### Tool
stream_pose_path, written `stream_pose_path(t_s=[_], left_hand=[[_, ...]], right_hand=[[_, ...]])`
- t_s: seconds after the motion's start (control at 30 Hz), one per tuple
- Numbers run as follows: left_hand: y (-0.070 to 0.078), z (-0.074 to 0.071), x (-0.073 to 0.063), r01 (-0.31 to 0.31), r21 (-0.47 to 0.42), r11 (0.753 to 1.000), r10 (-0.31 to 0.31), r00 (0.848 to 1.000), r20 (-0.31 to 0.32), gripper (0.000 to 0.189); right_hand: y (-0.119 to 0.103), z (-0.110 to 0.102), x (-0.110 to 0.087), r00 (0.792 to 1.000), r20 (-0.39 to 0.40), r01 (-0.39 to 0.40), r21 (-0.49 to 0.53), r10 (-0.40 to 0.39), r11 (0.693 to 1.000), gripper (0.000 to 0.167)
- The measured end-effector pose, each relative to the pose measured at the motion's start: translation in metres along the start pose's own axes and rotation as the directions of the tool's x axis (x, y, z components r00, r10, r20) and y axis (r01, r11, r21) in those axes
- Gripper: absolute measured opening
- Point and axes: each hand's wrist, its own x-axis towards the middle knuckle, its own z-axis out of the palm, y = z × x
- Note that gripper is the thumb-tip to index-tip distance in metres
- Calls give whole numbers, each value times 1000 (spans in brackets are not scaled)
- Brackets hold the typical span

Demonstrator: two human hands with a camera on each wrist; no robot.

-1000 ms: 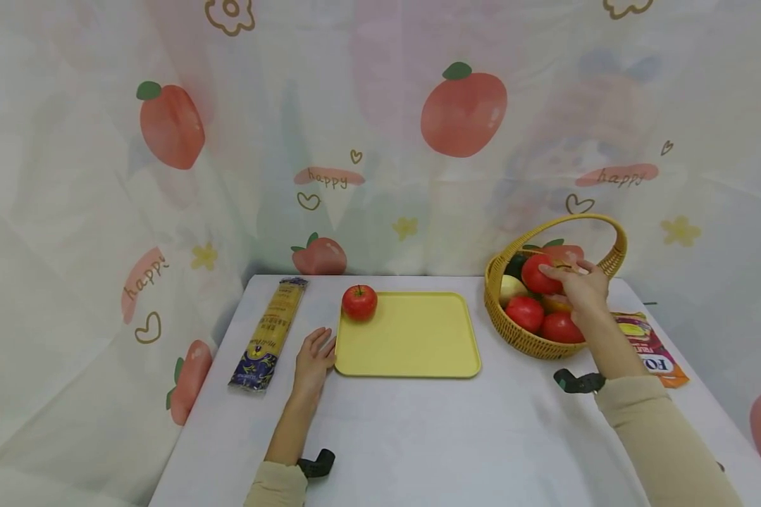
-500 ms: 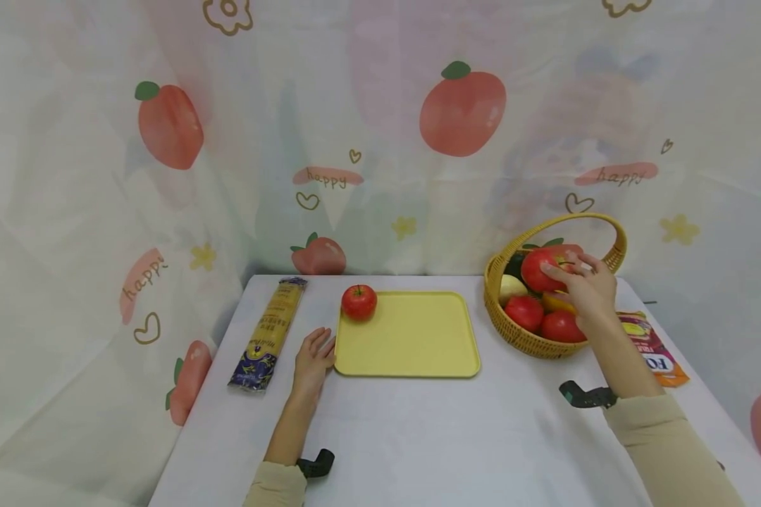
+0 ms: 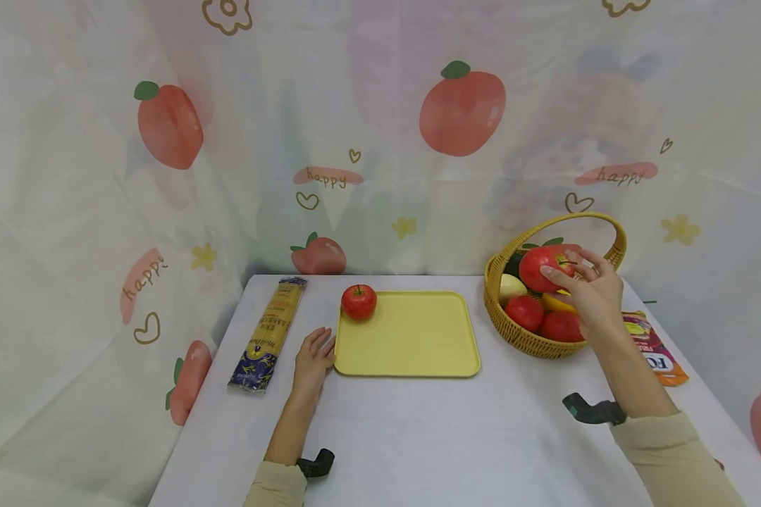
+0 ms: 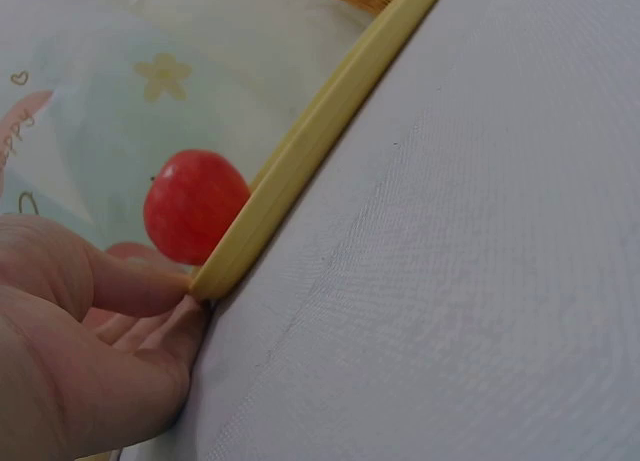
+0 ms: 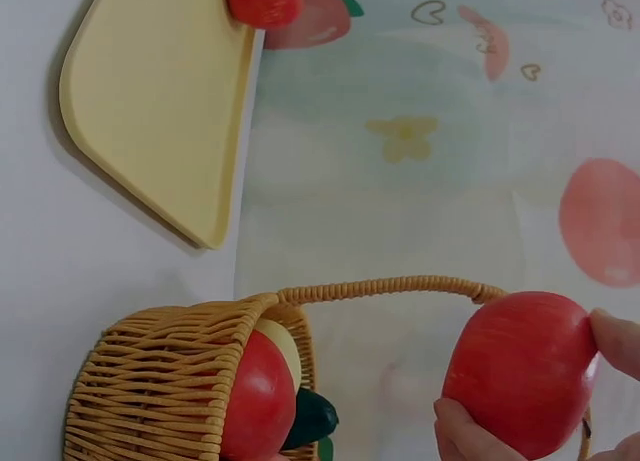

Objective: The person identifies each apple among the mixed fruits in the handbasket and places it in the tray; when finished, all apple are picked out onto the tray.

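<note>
My right hand (image 3: 599,292) holds a red apple (image 5: 522,373) between thumb and fingertips, raised over the wicker basket (image 3: 514,338). Its stem points toward the fingers. Under it in the basket lie more red fruit (image 3: 561,327), a yellow-orange fruit (image 3: 554,303), a pale round one (image 3: 511,287) and a dark green one (image 5: 312,419). At the near left corner of the yellow tray (image 3: 412,338), my left hand (image 3: 313,362) pinches the rim, thumb on top in the left wrist view. Another red apple (image 3: 359,302) sits in the tray's far left corner.
A long pack of noodles (image 3: 269,334) lies left of the tray. Right of the basket, partly behind my right forearm, is a red and orange snack bag (image 3: 656,352). The basket's tall handle (image 3: 571,217) arches above the fruit. A printed curtain (image 3: 380,141) hangs behind the table.
My right hand has lifted the red apple slightly and moved a little to the right, uncovering more of the yellow-orange fruit. My left hand and the tray have stayed in place.
</note>
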Motion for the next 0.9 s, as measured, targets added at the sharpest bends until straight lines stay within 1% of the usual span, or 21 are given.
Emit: stream_pose_path(t_s=[0.1,0.2,0.37,0.57,0.73,0.9], left_hand=[[0,-1,1,9,2,1000,-9,1000,-4,67],[0,-2,1,9,2,1000,-9,1000,-3,67],[0,-2,0,10,9,1000,-10,1000,-3,66],[-2,-2,2,9,13,1000,-9,1000,-8,67],[-1,-1,2,7,-5,1000,-7,1000,-9,68],[-1,0,2,7,-11,1000,-7,1000,-8,69]], right_hand=[[-2,2,-6,1000,10,9,1,-9,1000,94],[-3,4,-11,1000,23,3,-6,-3,1000,94],[-6,10,-19,998,63,9,-15,-8,1000,95],[-9,18,-27,993,112,41,-2,-40,999,97],[-9,25,-34,983,160,87,21,-89,996,92],[-5,34,-35,975,189,114,2,-113,993,89]])
